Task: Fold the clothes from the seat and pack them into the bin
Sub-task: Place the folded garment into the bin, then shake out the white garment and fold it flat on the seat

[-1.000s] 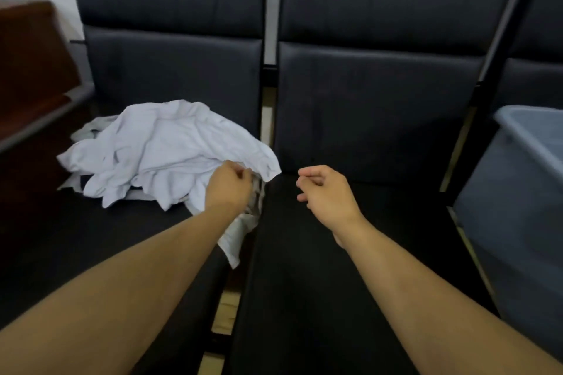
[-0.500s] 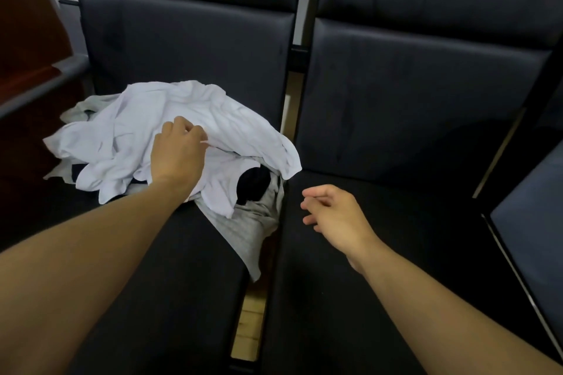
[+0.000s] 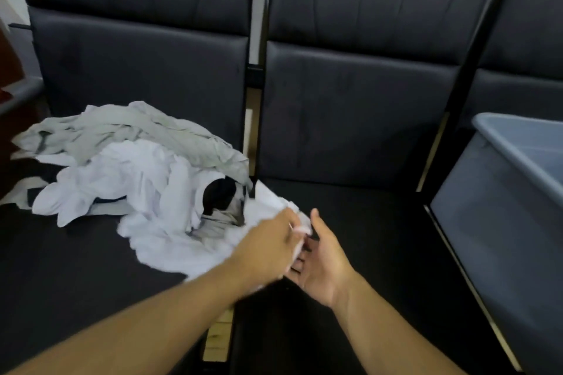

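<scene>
My left hand [image 3: 268, 245] pinches an edge of the white garment [image 3: 170, 222], drawing it rightward off the clothes pile [image 3: 122, 161] on the left seat [image 3: 61, 268]. My right hand [image 3: 323, 259] waits open-palmed beside it, fingers relaxed. The middle seat [image 3: 365, 237] offers folding room; the bin [image 3: 502, 207] stands far right.

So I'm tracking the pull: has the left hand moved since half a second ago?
Yes. The left hand went right, off the clothes pile, past the seat gap.
</scene>
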Tool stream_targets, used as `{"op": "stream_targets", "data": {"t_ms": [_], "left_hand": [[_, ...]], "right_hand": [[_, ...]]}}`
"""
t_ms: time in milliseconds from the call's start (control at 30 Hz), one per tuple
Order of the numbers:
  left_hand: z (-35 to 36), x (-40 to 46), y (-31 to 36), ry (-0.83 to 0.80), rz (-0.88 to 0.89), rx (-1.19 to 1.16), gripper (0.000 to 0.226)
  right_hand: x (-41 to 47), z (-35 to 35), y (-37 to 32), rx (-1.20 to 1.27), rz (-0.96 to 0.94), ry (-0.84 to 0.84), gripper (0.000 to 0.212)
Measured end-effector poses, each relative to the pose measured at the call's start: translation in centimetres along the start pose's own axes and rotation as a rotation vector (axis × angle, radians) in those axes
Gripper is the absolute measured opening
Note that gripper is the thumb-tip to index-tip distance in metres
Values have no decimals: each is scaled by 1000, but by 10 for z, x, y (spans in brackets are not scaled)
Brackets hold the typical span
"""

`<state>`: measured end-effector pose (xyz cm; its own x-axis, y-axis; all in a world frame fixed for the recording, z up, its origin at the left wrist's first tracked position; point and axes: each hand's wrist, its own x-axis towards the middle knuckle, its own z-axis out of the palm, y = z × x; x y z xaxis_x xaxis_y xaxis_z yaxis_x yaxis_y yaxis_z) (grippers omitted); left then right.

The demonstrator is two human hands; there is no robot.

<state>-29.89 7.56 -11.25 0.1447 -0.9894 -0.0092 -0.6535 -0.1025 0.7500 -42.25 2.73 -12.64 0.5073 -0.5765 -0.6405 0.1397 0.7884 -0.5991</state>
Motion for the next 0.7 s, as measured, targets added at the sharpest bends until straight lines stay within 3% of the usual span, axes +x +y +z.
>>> {"op": "stream_targets", "data": {"t_ms": [100, 233, 400, 500, 567, 633, 700], "left_hand": [[46, -15, 8, -235, -13, -131, 20], [66, -33, 19, -411, -72, -295, 18], [67, -43, 37, -692, -57, -309, 8], [69, -43, 48, -772, -57, -186, 17], [71, -35, 36, -738, -48, -118, 17], [68, -21, 11, -546, -30, 22, 11], [57, -10, -11, -329, -73, 88, 12]], "right_hand": [[-16, -27, 1, 17, 14, 38, 50], [-28, -53, -6, -238, -60, 222, 22], [-46, -81, -11, -408, -185, 325, 36], [-50, -97, -16, -398, -259, 334, 27], [-49, -114, -18, -379, -325, 295, 26], [-45, -130, -24, -310, -399, 320, 36], [-38, -145, -33, -231, -516, 479, 36]]}}
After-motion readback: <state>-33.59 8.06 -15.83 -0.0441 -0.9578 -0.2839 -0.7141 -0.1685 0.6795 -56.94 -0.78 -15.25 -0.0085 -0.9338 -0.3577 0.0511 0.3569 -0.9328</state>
